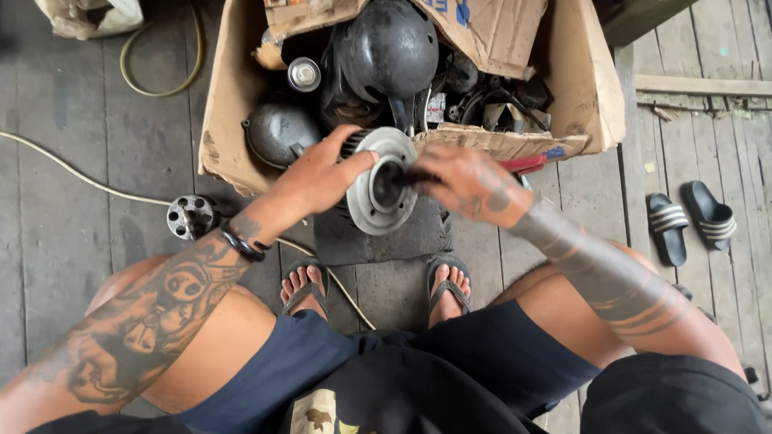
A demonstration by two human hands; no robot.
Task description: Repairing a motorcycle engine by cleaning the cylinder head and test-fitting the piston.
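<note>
The left hand (318, 178) grips the left rim of a round grey finned metal engine cylinder (378, 193), held above a dark mat (386, 237) just near of a torn cardboard box (233, 120) of dark parts. The right hand (474, 183) – blurred – closes around a dark tool (406, 178) reaching into the cylinder's bore.

left hand (318, 177) gripping finned metal cylinder (378, 191) | right hand (470, 183) working a dark tool (410, 178) in its bore | cardboard box (225, 120) just behind
</note>
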